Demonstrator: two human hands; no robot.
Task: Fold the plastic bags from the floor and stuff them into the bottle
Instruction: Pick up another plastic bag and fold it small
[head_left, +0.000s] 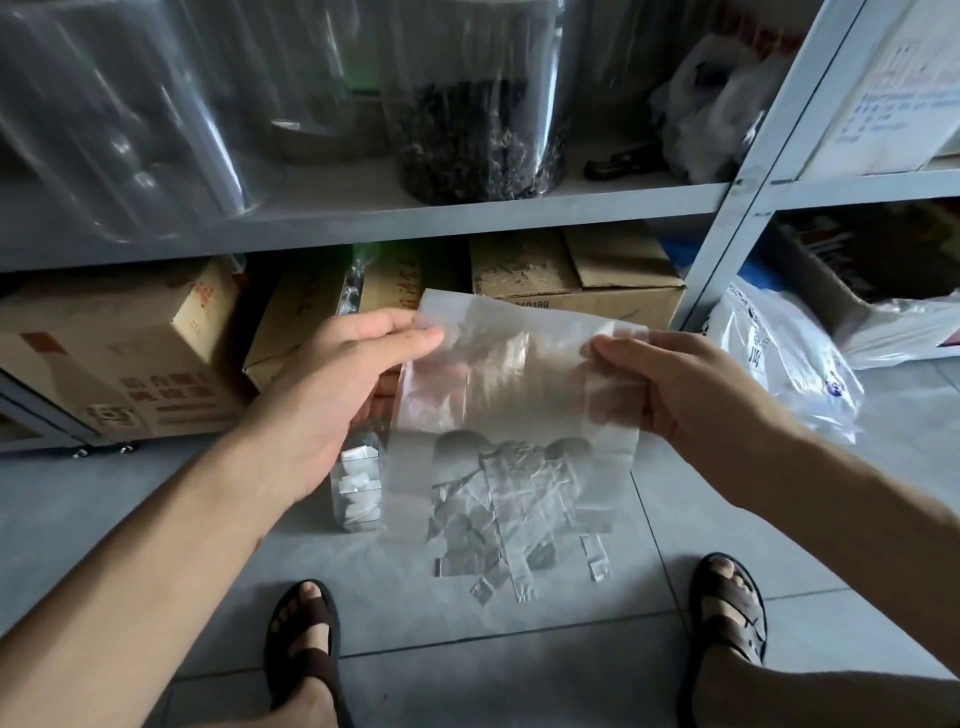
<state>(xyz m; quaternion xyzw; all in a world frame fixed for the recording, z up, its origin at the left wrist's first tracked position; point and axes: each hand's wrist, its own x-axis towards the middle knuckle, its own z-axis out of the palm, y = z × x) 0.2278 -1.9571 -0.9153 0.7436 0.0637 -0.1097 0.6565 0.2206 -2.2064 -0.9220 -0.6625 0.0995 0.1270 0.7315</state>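
Observation:
I hold a clear plastic bag (511, 379) spread flat in the air between both hands. My left hand (337, 379) pinches its upper left edge with thumb and fingers. My right hand (670, 379) grips its upper right edge. Through and below the bag, a pile of crumpled clear plastic bags (519, 514) lies on the grey floor tiles. A clear bottle (358, 488) with folded white bags inside stands on the floor just under my left hand, partly hidden by it.
A grey metal shelf (415, 218) stands right ahead, with cardboard boxes (119, 353) under it and a jar of dark material (478, 130) on it. A white printed bag (779, 364) lies at the right. My sandalled feet (306, 639) stand near the pile.

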